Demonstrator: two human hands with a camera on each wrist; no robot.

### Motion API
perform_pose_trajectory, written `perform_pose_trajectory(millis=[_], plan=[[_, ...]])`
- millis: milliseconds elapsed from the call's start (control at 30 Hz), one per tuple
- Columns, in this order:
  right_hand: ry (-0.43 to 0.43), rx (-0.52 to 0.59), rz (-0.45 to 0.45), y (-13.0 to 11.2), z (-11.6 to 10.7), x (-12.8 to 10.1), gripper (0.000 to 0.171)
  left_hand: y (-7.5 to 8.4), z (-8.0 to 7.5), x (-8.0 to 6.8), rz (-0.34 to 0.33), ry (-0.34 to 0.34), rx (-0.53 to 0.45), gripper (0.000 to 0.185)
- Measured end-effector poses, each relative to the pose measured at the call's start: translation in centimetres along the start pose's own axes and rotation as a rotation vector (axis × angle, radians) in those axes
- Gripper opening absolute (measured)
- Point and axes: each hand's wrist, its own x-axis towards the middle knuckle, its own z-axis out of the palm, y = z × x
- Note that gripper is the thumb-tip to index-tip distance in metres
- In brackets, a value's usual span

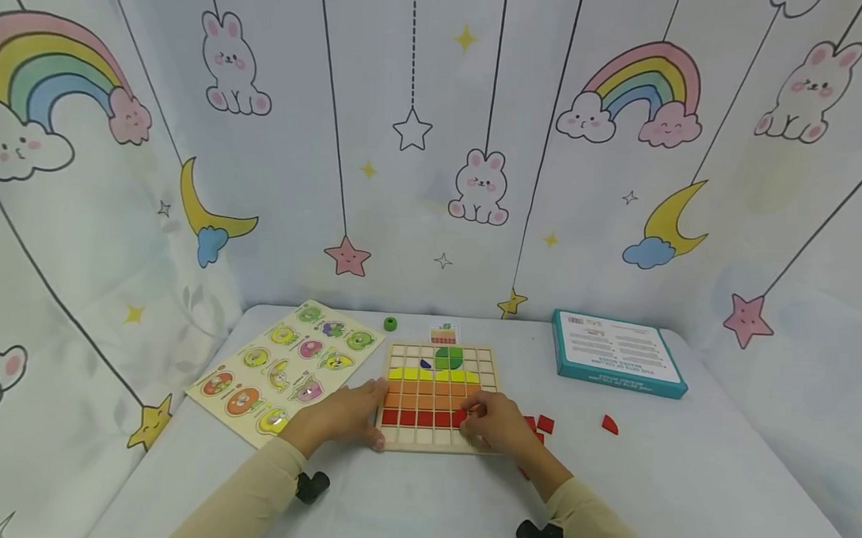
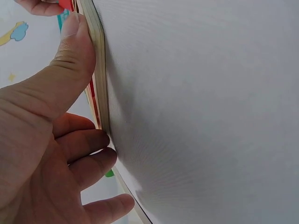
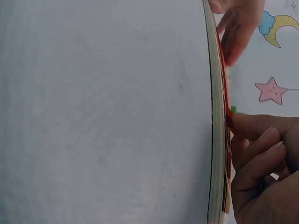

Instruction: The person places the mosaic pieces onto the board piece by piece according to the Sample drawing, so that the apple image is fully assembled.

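A wooden grid board lies flat on the white table. Inside it are a row of red square tiles, orange rows, a yellow row, green pieces and a small blue piece. My left hand rests against the board's left edge, its thumb near the front corner and its fingers loosely bent. At the right end of the red row, my right hand pinches a red tile between thumb and forefinger. Loose red squares lie beside that hand, some partly hidden by it.
A sheet with fruit pictures lies at the left. Behind the grid board are a small picture card and a green round piece. A teal-edged box and a red quarter-circle lie to the right.
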Motion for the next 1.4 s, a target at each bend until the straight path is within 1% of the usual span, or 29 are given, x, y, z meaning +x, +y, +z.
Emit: perform_pose_trajectory(millis=[100, 167, 267, 367, 433, 500, 567, 633, 733, 867, 1000, 1200, 1333, 1400], plan=[[0.022, -0.004, -0.001, 0.0, -0.7, -0.2, 0.03, 0.1, 0.0, 0.0, -0.004, -0.003, 0.002, 0.108], [0.043, 0.052, 0.002, 0.3, -2.0, -0.4, 0.032, 0.1, -0.1, 0.0, -0.003, -0.003, 0.004, 0.107], [0.068, 0.228, 0.034, 1.6, -5.0, -0.7, 0.039, 0.1, -0.2, 0.1, 0.004, -0.001, 0.008, 0.107], [0.113, 0.403, 0.068, 3.8, -8.1, -1.2, 0.049, 0.1, -0.2, 0.2, 0.009, 0.001, 0.019, 0.108], [0.141, 0.515, 0.095, 5.4, -9.6, -1.7, 0.054, 0.1, -0.2, 0.2, 0.009, 0.0, 0.024, 0.108], [0.155, 0.617, 0.134, 6.7, -10.6, -2.2, 0.057, 0.0, -0.2, 0.2, 0.007, -0.001, 0.022, 0.107], [0.155, 0.699, 0.181, 7.8, -11.0, -2.5, 0.056, 0.0, -0.3, 0.2, 0.004, 0.0, 0.015, 0.107], [0.15, 0.742, 0.228, 8.6, -11.1, -2.7, 0.054, 0.0, -0.3, 0.1, -0.003, -0.001, 0.007, 0.107], [0.134, 0.728, 0.255, 9.2, -10.8, -2.9, 0.051, 0.1, -0.3, 0.0, -0.006, -0.003, 0.004, 0.106], [0.126, 0.698, 0.262, 9.4, -10.4, -3.2, 0.052, 0.1, -0.3, -0.1, -0.004, -0.006, -0.001, 0.106], [0.131, 0.613, 0.262, 9.5, -10.1, -3.4, 0.053, 0.0, -0.2, 0.0, 0.001, -0.012, -0.004, 0.107], [0.148, 0.383, 0.241, 9.3, -9.5, -3.4, 0.05, -0.1, -0.1, 0.2, 0.007, -0.014, 0.03, 0.107], [0.181, 0.157, 0.186, 8.9, -9.0, -3.4, 0.047, -0.1, -0.1, 0.2, 0.01, -0.014, 0.016, 0.107], [0.2, 0.076, 0.159, 8.8, -8.8, -3.5, 0.045, -0.1, -0.1, 0.2, 0.012, -0.012, 0.01, 0.106]])
